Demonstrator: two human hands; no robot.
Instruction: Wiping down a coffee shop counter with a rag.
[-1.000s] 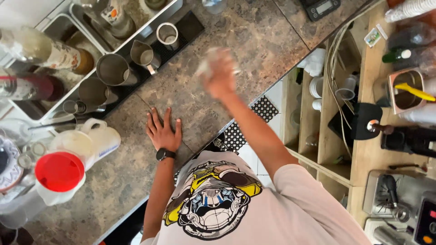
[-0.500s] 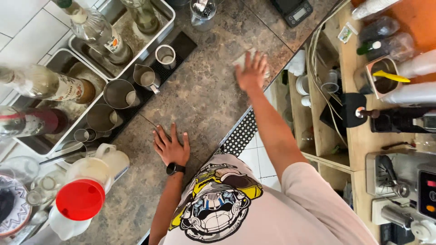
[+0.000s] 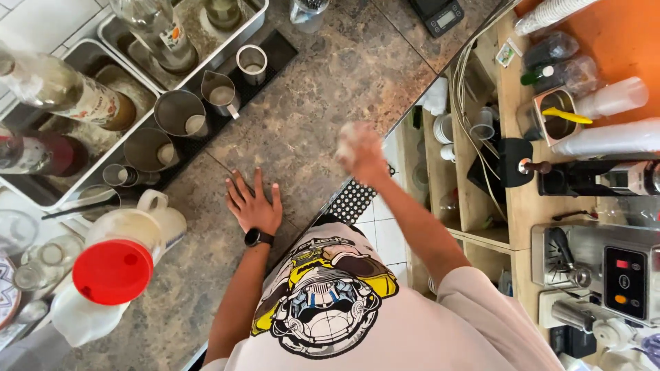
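Observation:
My left hand [image 3: 253, 205] lies flat, palm down and fingers spread, on the mottled brown stone counter [image 3: 309, 103]; a black watch [image 3: 258, 238] is on its wrist. My right hand [image 3: 364, 156] is blurred by motion over the counter's right edge. It is closed on a pale crumpled cloth [image 3: 346, 141] pressed against the stone. Below both arms I see my white shirt with a printed graphic [image 3: 323, 302].
Metal jugs and cups [image 3: 180, 113] stand on a black mat left of my hands, with bottles in steel trays [image 3: 113, 31] behind. A white jug [image 3: 148, 223] and a red-lidded container [image 3: 112, 271] sit at the left. A small scale [image 3: 440, 15] sits far right. Shelves and machines fill the right.
My right hand has swept with the cloth across the counter, first away to the right, then back nearer to me. My left hand has stayed planted on the stone.

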